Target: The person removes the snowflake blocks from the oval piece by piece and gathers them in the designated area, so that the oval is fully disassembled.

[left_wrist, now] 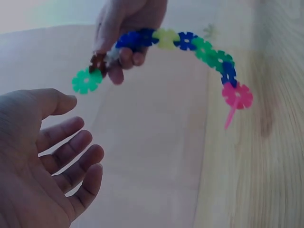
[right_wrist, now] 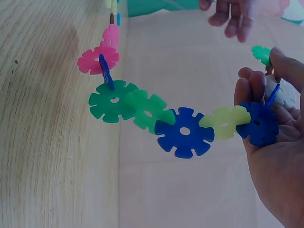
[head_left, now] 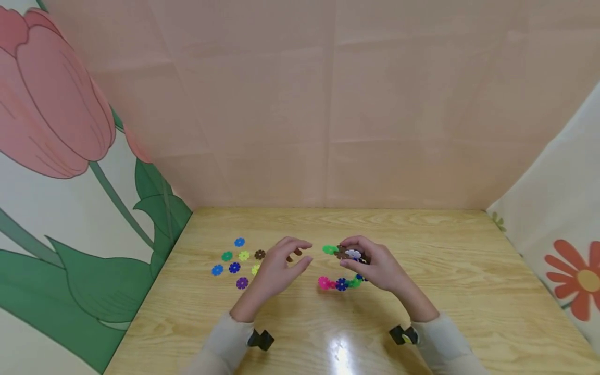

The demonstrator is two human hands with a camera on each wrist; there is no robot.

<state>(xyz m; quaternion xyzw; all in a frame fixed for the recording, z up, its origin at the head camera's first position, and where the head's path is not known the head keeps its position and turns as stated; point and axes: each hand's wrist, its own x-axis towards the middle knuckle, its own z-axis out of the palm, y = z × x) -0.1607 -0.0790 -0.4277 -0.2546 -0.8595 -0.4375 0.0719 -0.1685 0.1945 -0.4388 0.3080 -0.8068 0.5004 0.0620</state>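
Flower-disc chain [head_left: 344,284] hangs from the right hand [head_left: 377,264], right of centre in the lower half of the head view.

The right hand curls its fingers around the chain near the brown and white discs, with the green end disc [head_left: 330,250] sticking out leftward and the pink end low; the left hand [head_left: 279,266] is empty, thumb and fingers loosely spread, apart from the green disc, while loose discs [head_left: 234,267] lie on the bench [head_left: 469,286] at lower left.

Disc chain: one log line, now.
left hand: empty | right hand: holds disc chain near green end | pink end: unheld | loose discs: on table, left side
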